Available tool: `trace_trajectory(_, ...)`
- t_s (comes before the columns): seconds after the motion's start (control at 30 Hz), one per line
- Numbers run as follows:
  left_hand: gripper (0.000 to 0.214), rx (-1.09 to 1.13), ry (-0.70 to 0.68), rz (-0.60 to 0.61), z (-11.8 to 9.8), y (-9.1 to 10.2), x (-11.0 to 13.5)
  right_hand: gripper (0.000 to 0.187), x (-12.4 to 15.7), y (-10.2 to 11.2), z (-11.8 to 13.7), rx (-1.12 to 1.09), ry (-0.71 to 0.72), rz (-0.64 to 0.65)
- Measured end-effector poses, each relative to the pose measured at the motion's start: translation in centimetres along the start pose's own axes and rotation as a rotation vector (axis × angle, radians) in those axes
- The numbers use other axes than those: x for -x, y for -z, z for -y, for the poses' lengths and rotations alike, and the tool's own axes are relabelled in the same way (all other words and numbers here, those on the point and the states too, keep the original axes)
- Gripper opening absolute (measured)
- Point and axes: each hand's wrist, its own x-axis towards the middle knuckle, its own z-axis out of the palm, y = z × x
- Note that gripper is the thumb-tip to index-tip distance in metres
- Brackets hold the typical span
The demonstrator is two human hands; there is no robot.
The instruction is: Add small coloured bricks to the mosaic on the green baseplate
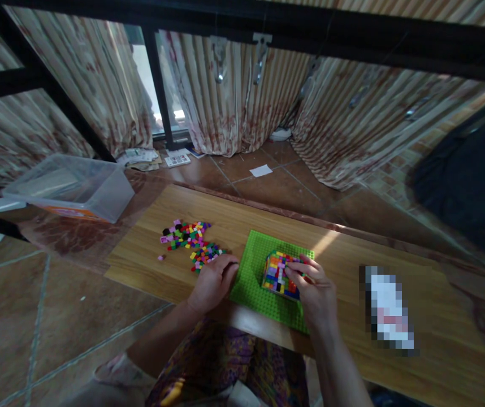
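A green studded baseplate (249,265) lies on the wooden table. On it stands a low block of toy bricks (274,271) in many colours. My right hand (316,291) reaches over the block from the right, thumb and fingers pinched together at its top. Whether a small brick is between those fingertips is too small to tell. By the baseplate's left edge rests my left hand (213,282), its fingers curled in and partly hidden. Just beyond it, a loose pile of small bricks (200,249) spreads over the table.
A clear plastic bin (115,195) stands at the left, beyond the table (161,288). Toward the table's right end lies a blurred-out flat object (389,308). Papers (141,157) lie on the floor near the striped curtains (225,113). A dark rounded shape (471,169) fills the right side.
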Motion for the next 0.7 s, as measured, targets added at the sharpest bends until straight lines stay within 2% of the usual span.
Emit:
trace_trajectory(0.13,0.014,-0.004,0.003,0.016,-0.1,0.1,0.0,0.019,-0.2,0.0,0.1,-0.002,0.0,0.005)
trace_trajectory(0.4,0.013,-0.017,0.006,0.014,-0.1,0.1,0.0,0.016,-0.6,0.5,1.6,0.325,0.273,0.047)
trace_trajectory(0.7,0.013,-0.037,-0.008,0.017,0.0,-0.1,0.1,0.022,-0.7,0.4,2.3,0.42,0.342,0.082)
